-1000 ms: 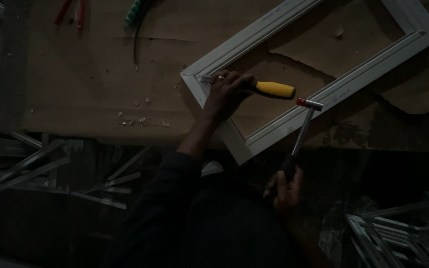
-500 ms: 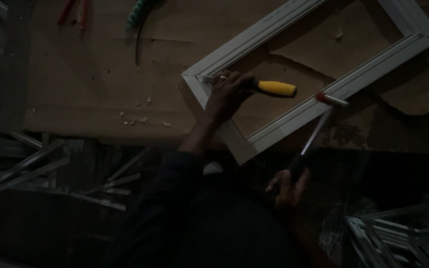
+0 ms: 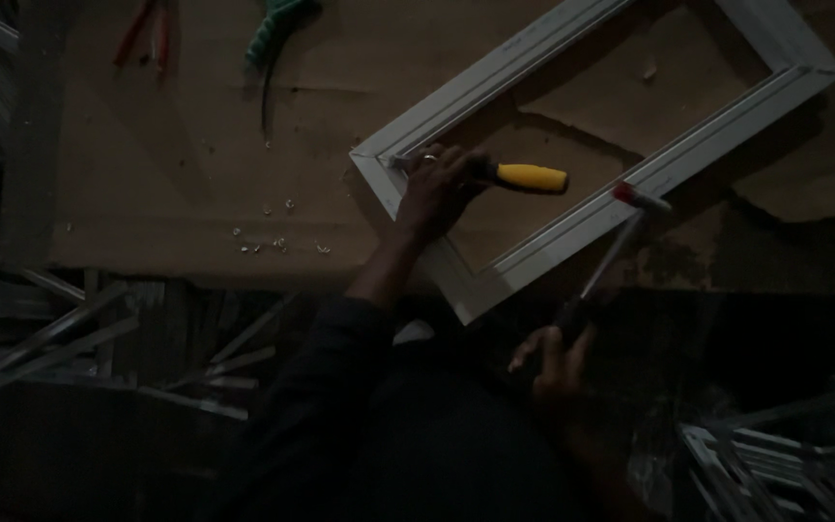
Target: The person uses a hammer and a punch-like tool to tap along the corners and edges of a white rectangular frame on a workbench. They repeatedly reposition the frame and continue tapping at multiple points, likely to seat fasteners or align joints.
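left hand (image 3: 434,188) grips yellow-handled chisel (image 3: 519,177) lying left-right on frame corner (image 3: 384,164); right hand (image 3: 558,362) holds hammer (image 3: 611,256), head just right of handle end.

A pale grey-white frame (image 3: 572,126) lies on my brown desk (image 3: 166,174). The chisel (image 3: 519,176) I grip has a yellow and black handle; my hammer (image 3: 611,253) shows a red and white head. Red-handled pliers (image 3: 147,34) and a green coiled hose (image 3: 277,24) sit beyond.
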